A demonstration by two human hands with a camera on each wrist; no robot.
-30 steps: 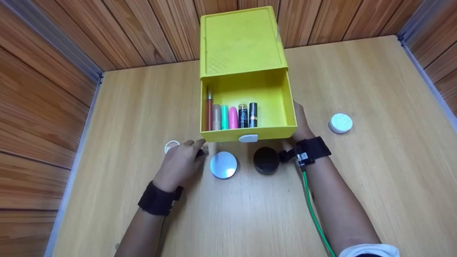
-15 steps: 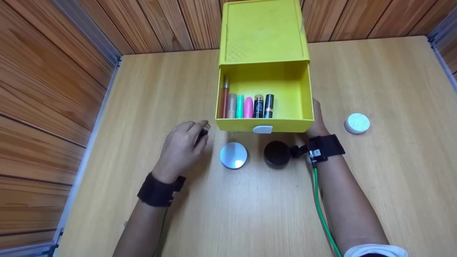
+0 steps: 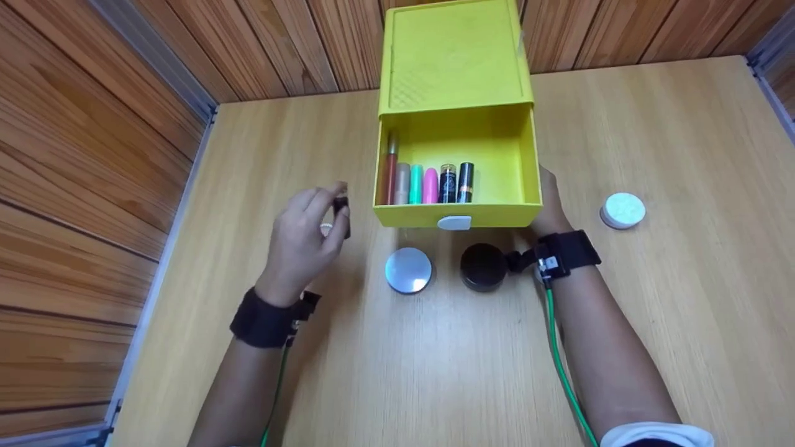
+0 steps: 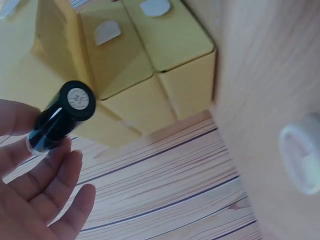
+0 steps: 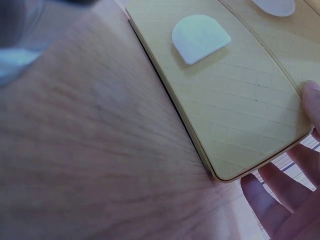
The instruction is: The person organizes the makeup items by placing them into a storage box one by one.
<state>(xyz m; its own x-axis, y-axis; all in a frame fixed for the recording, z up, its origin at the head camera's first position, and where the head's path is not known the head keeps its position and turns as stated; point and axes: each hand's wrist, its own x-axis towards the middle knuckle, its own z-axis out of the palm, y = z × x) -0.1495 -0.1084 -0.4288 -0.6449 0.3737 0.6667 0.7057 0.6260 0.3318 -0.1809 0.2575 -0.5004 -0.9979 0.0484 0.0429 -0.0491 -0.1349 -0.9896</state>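
Observation:
My left hand (image 3: 304,233) pinches a black lipstick tube (image 4: 62,115) between thumb and fingers, just left of the yellow drawer unit (image 3: 453,56). The tube's end carries a round pale label in the left wrist view. The unit's top drawer (image 3: 456,214) is pulled out. Inside it, a dark red tube (image 3: 391,171), a green tube (image 3: 416,185), a pink tube (image 3: 431,186) and other cosmetics stand in a row at the left. My right hand (image 5: 295,190) grips the unit's right side, thumb at its front and fingers along the side; the drawer partly hides it from the head view.
In front of the unit lie a silver round compact (image 3: 408,270) and a dark round jar (image 3: 483,267). A white round jar (image 3: 623,211) stands at the right. A small white round container (image 4: 302,157) is partly behind my left hand. Wood-panelled walls (image 3: 74,155) border the table.
My left hand has risen from the table with the lipstick tube and shifted forward, slightly away from the drawer. The head view has swung left. My right hand stays at the unit.

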